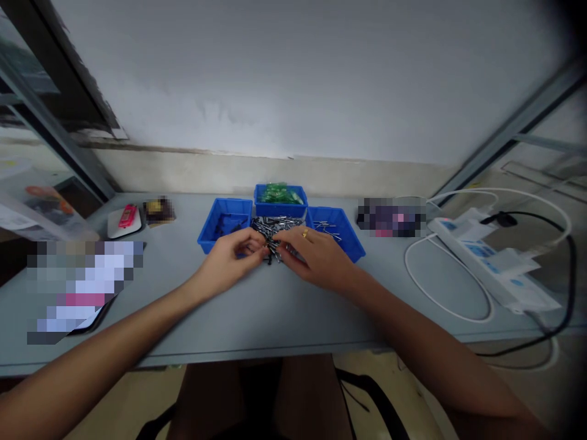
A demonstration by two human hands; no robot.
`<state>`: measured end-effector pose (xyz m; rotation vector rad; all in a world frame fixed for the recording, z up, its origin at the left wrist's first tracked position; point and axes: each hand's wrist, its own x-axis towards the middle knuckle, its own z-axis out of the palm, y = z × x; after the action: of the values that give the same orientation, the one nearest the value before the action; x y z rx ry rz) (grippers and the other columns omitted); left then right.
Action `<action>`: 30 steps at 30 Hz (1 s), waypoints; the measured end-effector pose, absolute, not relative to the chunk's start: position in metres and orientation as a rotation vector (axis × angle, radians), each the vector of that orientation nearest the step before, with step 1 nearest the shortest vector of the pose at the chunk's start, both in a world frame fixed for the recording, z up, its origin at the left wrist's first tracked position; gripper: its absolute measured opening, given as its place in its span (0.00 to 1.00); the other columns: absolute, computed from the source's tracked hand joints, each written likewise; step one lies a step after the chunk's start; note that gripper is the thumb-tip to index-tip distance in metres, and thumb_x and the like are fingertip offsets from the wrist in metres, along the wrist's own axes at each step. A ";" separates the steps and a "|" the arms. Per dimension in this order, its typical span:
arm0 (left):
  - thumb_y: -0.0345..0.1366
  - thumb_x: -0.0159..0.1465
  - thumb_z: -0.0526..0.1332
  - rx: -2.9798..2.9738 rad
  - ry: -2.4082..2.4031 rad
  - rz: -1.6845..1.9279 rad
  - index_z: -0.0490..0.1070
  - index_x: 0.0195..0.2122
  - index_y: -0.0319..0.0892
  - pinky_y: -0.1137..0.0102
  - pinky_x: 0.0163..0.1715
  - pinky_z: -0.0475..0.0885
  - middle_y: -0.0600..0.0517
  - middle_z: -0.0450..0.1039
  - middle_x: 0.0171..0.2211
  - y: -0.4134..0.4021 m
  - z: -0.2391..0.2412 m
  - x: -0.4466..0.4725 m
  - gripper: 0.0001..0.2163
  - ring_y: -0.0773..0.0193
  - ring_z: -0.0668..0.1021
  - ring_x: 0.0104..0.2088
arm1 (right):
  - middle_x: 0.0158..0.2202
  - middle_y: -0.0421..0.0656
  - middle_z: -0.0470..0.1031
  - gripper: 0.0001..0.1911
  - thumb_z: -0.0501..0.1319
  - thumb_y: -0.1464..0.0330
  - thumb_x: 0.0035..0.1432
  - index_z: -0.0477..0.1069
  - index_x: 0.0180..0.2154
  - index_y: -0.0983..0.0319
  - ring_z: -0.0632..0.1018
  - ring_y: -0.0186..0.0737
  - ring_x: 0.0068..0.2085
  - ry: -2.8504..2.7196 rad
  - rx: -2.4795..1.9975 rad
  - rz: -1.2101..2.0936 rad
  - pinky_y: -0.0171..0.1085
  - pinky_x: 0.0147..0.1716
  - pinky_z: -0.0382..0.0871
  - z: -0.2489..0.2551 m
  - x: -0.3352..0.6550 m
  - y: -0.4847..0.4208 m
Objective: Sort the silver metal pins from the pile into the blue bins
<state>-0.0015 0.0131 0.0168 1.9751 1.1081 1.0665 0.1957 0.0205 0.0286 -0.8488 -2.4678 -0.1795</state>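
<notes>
A loose heap of slim metal pieces (279, 223), silvery and dark, perhaps screws or pins, lies on the grey table between three blue bins. My left hand (232, 256) is at the heap's near left side, thumb and fingertips pinched together; what they hold is too small to make out. Opposite it, my right hand (316, 253), with a ring on one finger, bends its fingers down over the heap's right side, its fingertips closed near the left ones. The left blue bin (205, 235) contains a few dark pieces. In the right blue bin (351, 235) lie thin silvery rods.
Behind the heap, a back blue bin (280, 209) holds green pieces. A phone-like blurred object (92, 287) and a pink item (128, 216) on a white pad are at left. A white power strip (495, 269) with looping cables lies right, near a blurred dark object (392, 217).
</notes>
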 end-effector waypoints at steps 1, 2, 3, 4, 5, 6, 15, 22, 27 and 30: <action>0.37 0.59 0.59 1.987 1.113 1.054 0.69 0.33 0.38 0.73 0.31 0.71 0.53 0.72 0.27 0.014 0.016 -0.001 0.07 0.68 0.74 0.29 | 0.36 0.46 0.73 0.13 0.47 0.66 0.63 0.65 0.46 0.63 0.73 0.38 0.39 -2.461 -0.857 -0.176 0.35 0.35 0.64 0.029 0.196 0.020; 0.37 0.59 0.59 2.005 1.116 1.044 0.69 0.33 0.38 0.73 0.30 0.71 0.53 0.72 0.27 0.014 0.015 -0.002 0.07 0.68 0.74 0.29 | 0.37 0.46 0.73 0.14 0.47 0.66 0.64 0.64 0.47 0.62 0.73 0.38 0.39 -2.459 -0.861 -0.178 0.35 0.36 0.64 0.029 0.195 0.020; 0.37 0.59 0.58 2.025 1.118 1.033 0.69 0.33 0.38 0.73 0.30 0.71 0.53 0.72 0.27 0.014 0.015 -0.002 0.07 0.68 0.74 0.29 | 0.37 0.46 0.73 0.14 0.47 0.66 0.64 0.64 0.48 0.62 0.73 0.38 0.40 -2.461 -0.864 -0.182 0.36 0.36 0.65 0.030 0.195 0.020; 0.37 0.59 0.58 2.048 1.118 1.022 0.70 0.33 0.38 0.73 0.30 0.70 0.53 0.72 0.27 0.015 0.014 -0.002 0.07 0.68 0.74 0.29 | 0.38 0.47 0.73 0.14 0.47 0.66 0.64 0.64 0.48 0.62 0.72 0.39 0.40 -2.465 -0.864 -0.188 0.36 0.36 0.65 0.029 0.195 0.021; 0.38 0.59 0.58 2.069 1.120 1.012 0.70 0.34 0.39 0.73 0.29 0.70 0.53 0.72 0.27 0.015 0.014 -0.002 0.08 0.68 0.74 0.29 | 0.38 0.47 0.73 0.14 0.47 0.66 0.64 0.65 0.47 0.62 0.72 0.38 0.41 -2.469 -0.863 -0.193 0.36 0.37 0.65 0.029 0.195 0.021; 0.38 0.60 0.58 2.087 1.124 1.002 0.71 0.34 0.39 0.72 0.30 0.70 0.53 0.73 0.27 0.015 0.013 -0.003 0.08 0.68 0.74 0.29 | 0.38 0.46 0.73 0.14 0.47 0.66 0.64 0.66 0.46 0.62 0.72 0.38 0.40 -2.476 -0.862 -0.196 0.36 0.37 0.65 0.029 0.195 0.022; 0.42 0.60 0.58 2.148 1.196 1.021 0.73 0.37 0.40 0.71 0.31 0.71 0.51 0.75 0.30 0.020 0.008 -0.008 0.11 0.67 0.74 0.29 | 0.34 0.44 0.73 0.14 0.47 0.66 0.64 0.69 0.39 0.63 0.72 0.37 0.39 -2.543 -0.910 -0.216 0.35 0.37 0.64 0.027 0.195 0.028; 0.41 0.61 0.57 2.283 1.240 1.047 0.74 0.35 0.41 0.70 0.33 0.70 0.50 0.76 0.33 0.021 0.011 -0.010 0.11 0.66 0.75 0.32 | 0.34 0.43 0.73 0.14 0.46 0.66 0.65 0.68 0.38 0.62 0.72 0.36 0.37 -2.538 -0.997 -0.223 0.35 0.35 0.62 0.029 0.195 0.027; 0.39 0.63 0.55 2.341 1.210 1.018 0.73 0.35 0.40 0.71 0.32 0.69 0.50 0.75 0.32 0.019 0.015 -0.010 0.10 0.66 0.74 0.31 | 0.34 0.43 0.73 0.14 0.46 0.66 0.65 0.68 0.38 0.62 0.72 0.36 0.37 -2.520 -1.004 -0.215 0.35 0.35 0.62 0.028 0.196 0.027; 0.39 0.63 0.54 2.360 1.194 1.011 0.72 0.35 0.40 0.72 0.31 0.69 0.50 0.75 0.32 0.018 0.017 -0.010 0.10 0.67 0.74 0.31 | 0.33 0.43 0.73 0.13 0.47 0.66 0.64 0.68 0.38 0.62 0.72 0.36 0.37 -2.511 -1.024 -0.211 0.35 0.35 0.62 0.027 0.196 0.028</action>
<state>-0.0095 0.0179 0.0166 2.3600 1.1944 1.0113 0.1964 0.0280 0.0273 -1.0238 -2.5112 -0.2108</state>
